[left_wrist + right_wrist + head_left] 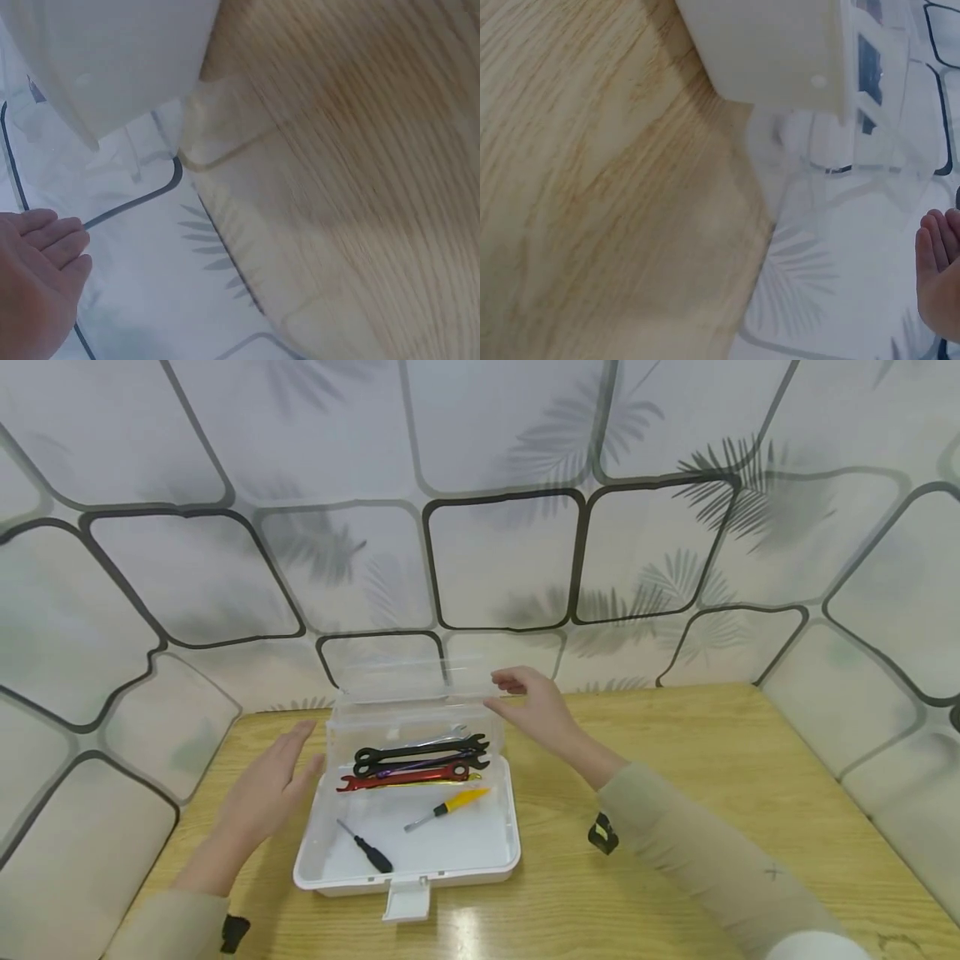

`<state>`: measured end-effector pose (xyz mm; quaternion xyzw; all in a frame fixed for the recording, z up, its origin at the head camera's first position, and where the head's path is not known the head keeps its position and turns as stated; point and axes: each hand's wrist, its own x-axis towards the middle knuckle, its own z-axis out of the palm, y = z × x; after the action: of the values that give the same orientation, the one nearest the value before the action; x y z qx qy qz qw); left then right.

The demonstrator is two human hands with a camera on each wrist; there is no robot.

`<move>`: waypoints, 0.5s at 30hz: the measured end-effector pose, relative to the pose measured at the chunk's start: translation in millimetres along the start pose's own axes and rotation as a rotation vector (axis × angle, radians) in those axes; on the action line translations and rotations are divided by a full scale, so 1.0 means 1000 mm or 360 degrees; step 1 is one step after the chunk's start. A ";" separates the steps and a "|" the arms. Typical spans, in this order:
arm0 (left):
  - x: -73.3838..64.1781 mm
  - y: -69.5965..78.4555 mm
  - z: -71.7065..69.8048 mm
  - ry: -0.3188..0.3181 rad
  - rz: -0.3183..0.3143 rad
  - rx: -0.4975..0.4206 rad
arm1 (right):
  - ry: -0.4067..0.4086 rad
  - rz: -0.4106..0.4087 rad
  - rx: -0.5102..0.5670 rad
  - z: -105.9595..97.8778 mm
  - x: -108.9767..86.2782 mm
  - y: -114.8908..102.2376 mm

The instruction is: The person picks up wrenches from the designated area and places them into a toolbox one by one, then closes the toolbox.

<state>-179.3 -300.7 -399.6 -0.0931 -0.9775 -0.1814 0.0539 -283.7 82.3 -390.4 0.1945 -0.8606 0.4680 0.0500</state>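
A white plastic toolbox (408, 878) stands on the table with its clear lid (405, 681) raised at the back. Several wrenches lie across the rear, among them a red wrench (405, 777) and a black wrench (420, 748). In front of these are a yellow screwdriver (461, 800) and a black screwdriver (372, 855). My left hand (264, 785) hovers along the box's left side, fingers extended. Beside the lid's right end is my right hand (536, 706), thumb and loosely bent fingers apart; contact with the lid cannot be made out. Both hands hold nothing.
The wooden table (675, 735) extends to the right of the box. Patterned fabric (502, 560) closes off the back and sides. A white latch flap (407, 902) hangs out at the box's front.
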 end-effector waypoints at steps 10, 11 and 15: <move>0.026 -0.009 0.015 -0.0135 -0.0182 -0.0731 | -0.0151 0.0162 0.0068 0.007 -0.003 0.028; 0.028 -0.010 0.016 -0.0161 -0.0195 -0.0780 | -0.0168 0.0171 0.0082 0.008 -0.003 0.030; 0.035 -0.013 0.023 -0.0258 -0.0236 -0.1038 | -0.0233 0.0247 0.0116 0.012 -0.004 0.037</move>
<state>-217.5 -298.8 -420.2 -0.0482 -0.8733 -0.4798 -0.0698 -292.6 91.5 -427.1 0.1626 -0.8569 0.4858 -0.0566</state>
